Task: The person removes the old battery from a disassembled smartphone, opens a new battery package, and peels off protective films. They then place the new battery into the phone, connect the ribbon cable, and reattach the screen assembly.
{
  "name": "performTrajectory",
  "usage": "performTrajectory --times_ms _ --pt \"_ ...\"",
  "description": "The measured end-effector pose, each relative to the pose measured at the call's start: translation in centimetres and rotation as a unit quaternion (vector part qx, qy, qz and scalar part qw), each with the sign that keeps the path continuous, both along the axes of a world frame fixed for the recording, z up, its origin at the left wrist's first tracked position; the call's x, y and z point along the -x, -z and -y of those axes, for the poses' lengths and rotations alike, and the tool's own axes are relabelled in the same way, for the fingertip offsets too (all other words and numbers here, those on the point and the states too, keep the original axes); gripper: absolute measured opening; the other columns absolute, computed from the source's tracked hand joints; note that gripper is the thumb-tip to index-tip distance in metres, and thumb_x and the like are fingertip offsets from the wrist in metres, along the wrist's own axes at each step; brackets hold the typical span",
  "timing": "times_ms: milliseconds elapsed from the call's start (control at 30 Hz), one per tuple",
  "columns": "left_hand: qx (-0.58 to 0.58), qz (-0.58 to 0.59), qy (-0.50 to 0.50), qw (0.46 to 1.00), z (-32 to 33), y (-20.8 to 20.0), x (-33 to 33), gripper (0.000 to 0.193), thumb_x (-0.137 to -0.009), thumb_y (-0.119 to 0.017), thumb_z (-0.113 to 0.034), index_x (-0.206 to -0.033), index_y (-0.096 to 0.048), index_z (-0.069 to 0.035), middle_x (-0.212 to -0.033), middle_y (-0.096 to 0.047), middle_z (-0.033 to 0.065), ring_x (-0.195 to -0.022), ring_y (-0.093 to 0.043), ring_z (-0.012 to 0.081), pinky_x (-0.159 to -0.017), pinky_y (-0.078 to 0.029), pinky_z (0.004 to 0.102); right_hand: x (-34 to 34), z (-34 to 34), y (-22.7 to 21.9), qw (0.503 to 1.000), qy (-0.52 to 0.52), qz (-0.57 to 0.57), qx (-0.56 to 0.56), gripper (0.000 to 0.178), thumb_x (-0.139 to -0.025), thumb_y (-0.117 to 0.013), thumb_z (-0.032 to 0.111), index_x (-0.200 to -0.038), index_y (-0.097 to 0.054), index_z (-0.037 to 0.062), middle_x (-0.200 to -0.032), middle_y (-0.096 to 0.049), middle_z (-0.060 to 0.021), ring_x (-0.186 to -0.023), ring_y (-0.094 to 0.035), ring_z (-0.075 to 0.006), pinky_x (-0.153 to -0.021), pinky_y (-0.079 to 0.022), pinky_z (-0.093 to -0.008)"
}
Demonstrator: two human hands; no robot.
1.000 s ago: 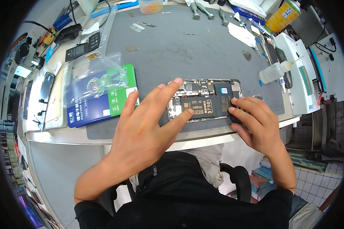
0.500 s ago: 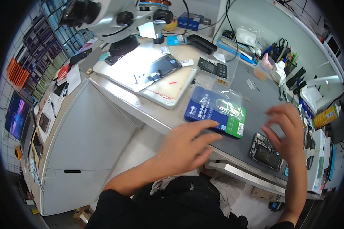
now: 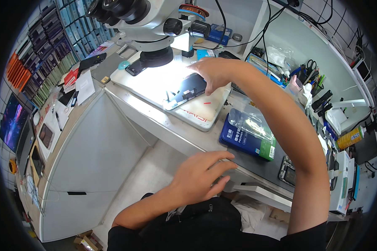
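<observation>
My right hand [image 3: 213, 74] reaches across to the white work pad [image 3: 205, 123], its thumb and fingers round the upper right end of a dark phone screen [image 3: 187, 90]. The screen lies tilted across the pad, with small parts and flex cables at its lower end. Over the bench's front edge hovers my left hand [image 3: 202, 173], fingers apart and holding nothing. Nearest to it is a blue and green battery box [image 3: 245, 138], with a clear plastic tray [image 3: 249, 119] on top. An opened phone body [image 3: 287, 171] is partly hidden by my right forearm.
A microscope [image 3: 155, 37] stands over the pad, lighting it brightly. Another dark phone [image 3: 135, 67] lies at the pad's far left. Pens, scissors [image 3: 311, 65] and a yellow can [image 3: 349, 138] line the right side. A side desk at left bears a laptop [image 3: 13, 121].
My right hand has moved from above the opened phone body, far and left to the screen on the pad. My left hand has drawn back off the battery box. The view has shifted slightly.
</observation>
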State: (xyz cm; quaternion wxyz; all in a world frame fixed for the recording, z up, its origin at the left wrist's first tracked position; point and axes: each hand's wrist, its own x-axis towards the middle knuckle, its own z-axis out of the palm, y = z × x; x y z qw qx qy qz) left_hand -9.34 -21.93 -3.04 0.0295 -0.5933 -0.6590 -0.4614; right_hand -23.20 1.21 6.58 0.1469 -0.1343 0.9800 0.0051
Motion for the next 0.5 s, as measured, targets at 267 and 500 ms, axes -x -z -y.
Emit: performTrajectory --times_ms 267,500 --pt "-0.002 -0.003 0.021 1.0 -0.4 0.0 0.1 0.032 -0.081 -0.077 -0.011 -0.112 -0.068 -0.01 -0.125 -0.065 0.007 -0.103 -0.066 0.0285 -0.086 -0.051 0.0409 -2.1 0.2 0.4 0.993 -0.037 -0.106 -0.027 0.086 -0.07 -0.083 0.013 -0.147 -0.049 0.0036 -0.136 -0.057 -0.0161 -0.127 -0.051 -0.0342 -0.11 -0.045 -0.0408" --pt "-0.11 -0.117 -0.097 0.982 0.6 -4.4 1.6 0.04 -0.074 -0.077 -0.002 -0.112 -0.068 -0.008 -0.127 -0.067 0.0138 -0.107 -0.067 0.0298 -0.091 -0.051 0.0404 -14.2 -2.4 -1.1 0.901 -0.026 -0.423 -0.092 0.058 -0.077 -0.07 0.004 -0.134 -0.06 0.0038 -0.126 -0.061 -0.0136 -0.122 -0.055 -0.0307 -0.099 -0.047 -0.0417"
